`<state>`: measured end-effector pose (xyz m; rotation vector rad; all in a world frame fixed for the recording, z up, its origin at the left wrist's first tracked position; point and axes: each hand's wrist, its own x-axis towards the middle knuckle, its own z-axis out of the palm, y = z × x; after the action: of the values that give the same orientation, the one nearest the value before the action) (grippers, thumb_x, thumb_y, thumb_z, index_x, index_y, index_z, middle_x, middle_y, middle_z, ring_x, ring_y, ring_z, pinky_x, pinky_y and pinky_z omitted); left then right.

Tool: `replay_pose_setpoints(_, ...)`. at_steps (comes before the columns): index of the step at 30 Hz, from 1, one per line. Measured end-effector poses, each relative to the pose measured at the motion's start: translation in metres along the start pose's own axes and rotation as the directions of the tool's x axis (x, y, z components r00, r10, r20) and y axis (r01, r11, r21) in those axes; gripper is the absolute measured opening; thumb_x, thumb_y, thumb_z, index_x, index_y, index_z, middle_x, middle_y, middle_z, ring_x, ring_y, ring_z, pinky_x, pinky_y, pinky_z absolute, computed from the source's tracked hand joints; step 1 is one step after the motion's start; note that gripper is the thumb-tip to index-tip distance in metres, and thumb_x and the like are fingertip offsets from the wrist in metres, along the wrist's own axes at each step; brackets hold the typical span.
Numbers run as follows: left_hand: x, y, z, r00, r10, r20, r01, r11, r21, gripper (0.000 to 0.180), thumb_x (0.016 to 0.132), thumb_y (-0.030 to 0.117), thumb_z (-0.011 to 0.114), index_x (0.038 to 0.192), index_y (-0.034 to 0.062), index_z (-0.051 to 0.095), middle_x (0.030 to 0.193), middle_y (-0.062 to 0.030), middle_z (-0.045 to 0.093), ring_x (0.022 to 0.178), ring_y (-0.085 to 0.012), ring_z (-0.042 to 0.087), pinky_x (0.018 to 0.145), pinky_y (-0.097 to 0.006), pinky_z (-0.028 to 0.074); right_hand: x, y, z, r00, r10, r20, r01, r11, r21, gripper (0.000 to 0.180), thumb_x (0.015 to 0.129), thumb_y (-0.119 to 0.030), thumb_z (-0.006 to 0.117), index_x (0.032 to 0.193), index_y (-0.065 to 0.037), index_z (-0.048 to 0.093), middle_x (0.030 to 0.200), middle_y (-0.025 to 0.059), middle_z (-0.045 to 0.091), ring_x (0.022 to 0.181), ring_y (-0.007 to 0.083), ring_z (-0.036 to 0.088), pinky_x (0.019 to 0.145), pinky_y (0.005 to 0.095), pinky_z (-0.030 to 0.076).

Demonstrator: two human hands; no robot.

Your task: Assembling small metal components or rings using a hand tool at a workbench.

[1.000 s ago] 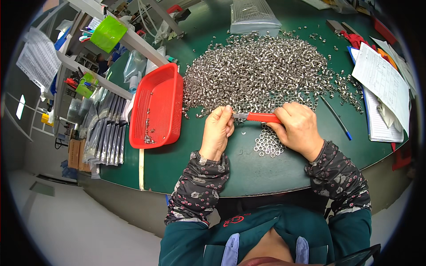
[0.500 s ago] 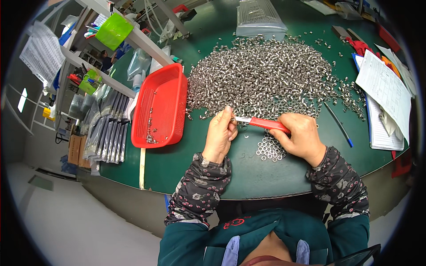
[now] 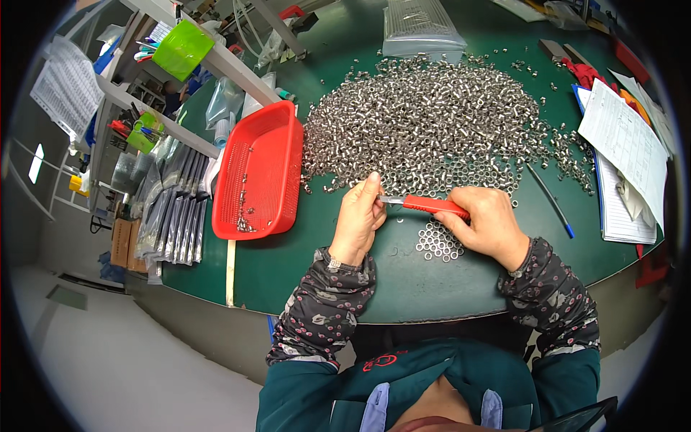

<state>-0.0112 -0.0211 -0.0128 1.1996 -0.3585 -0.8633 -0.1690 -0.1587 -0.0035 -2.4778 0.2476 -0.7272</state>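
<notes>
My right hand (image 3: 491,222) is wrapped round the red handle of a utility knife (image 3: 425,204), its blade pointing left. The blade's tip meets the fingertips of my left hand (image 3: 358,218), which are pinched together with the thumb up; whatever small piece they hold is hidden. Just beyond both hands spreads a large heap of small shiny metal rings (image 3: 425,115), short and tube-like. Below the knife, a small group of rings (image 3: 440,240) lies flat on the green table (image 3: 403,288).
Left of the heap stands a red perforated plastic basket (image 3: 255,180) with a few metal pieces inside. A pen (image 3: 551,201) and stacked papers (image 3: 625,155) lie to the right. Clear plastic bags (image 3: 423,29) rest behind the heap; packed grey sleeves (image 3: 173,216) sit at the far left.
The knife has shifted slightly left and its blade has turned, showing darker now. Both hands keep nearly the same place and grip.
</notes>
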Motion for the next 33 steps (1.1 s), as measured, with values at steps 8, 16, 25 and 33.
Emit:
replay_pose_setpoints(8, -0.001, 0.006, 0.002, 0.995, -0.101, -0.013, 0.102, 0.991, 0.082, 0.036, 0.091, 0.027, 0.046, 0.060, 0.0105, 0.038, 0.048, 0.0042, 0.031, 0.037, -0.0039, 0.024, 0.033, -0.018, 0.020, 0.001, 0.001, -0.002, 0.992, -0.093, -0.081, 0.087, 0.994, -0.073, 0.023, 0.070, -0.022, 0.066, 0.066, -0.005, 0.053, 0.059, 0.0087, 0.051, 0.054, 0.0274, 0.053, 0.048, 0.0376, 0.041)
replay_pose_setpoints(16, -0.001, 0.010, -0.002, 0.977, -0.210, 0.044, 0.205, 0.973, 0.105, 0.036, 0.089, 0.025, 0.049, 0.058, 0.0112, 0.038, 0.047, 0.0047, 0.032, 0.038, -0.0036, 0.025, 0.033, -0.018, 0.020, 0.003, 0.002, -0.006, 0.972, -0.205, -0.117, 0.179, 0.963, -0.201, 0.024, 0.063, -0.022, 0.070, 0.067, -0.007, 0.052, 0.062, 0.0054, 0.047, 0.059, 0.0228, 0.051, 0.052, 0.0353, 0.040)
replay_pose_setpoints(25, 0.001, 0.011, -0.004, 0.946, -0.309, 0.093, 0.294, 0.945, 0.146, 0.035, 0.088, 0.023, 0.051, 0.057, 0.0112, 0.038, 0.047, 0.0047, 0.032, 0.039, -0.0036, 0.025, 0.033, -0.019, 0.018, 0.007, -0.001, -0.015, 0.955, -0.269, -0.123, 0.216, 0.918, -0.334, 0.024, 0.061, -0.022, 0.070, 0.072, -0.008, 0.054, 0.066, 0.0028, 0.045, 0.064, 0.0200, 0.047, 0.054, 0.0322, 0.038)
replay_pose_setpoints(33, 0.003, 0.015, -0.007, 0.929, -0.311, 0.200, 0.272, 0.941, 0.202, 0.035, 0.090, 0.027, 0.049, 0.060, 0.0096, 0.041, 0.048, 0.0043, 0.033, 0.041, -0.0038, 0.026, 0.034, -0.018, 0.020, 0.013, -0.003, -0.020, 0.887, -0.421, -0.192, 0.323, 0.861, -0.394, 0.027, 0.060, -0.018, 0.070, 0.080, -0.007, 0.057, 0.069, 0.0034, 0.045, 0.065, 0.0205, 0.045, 0.056, 0.0314, 0.039)
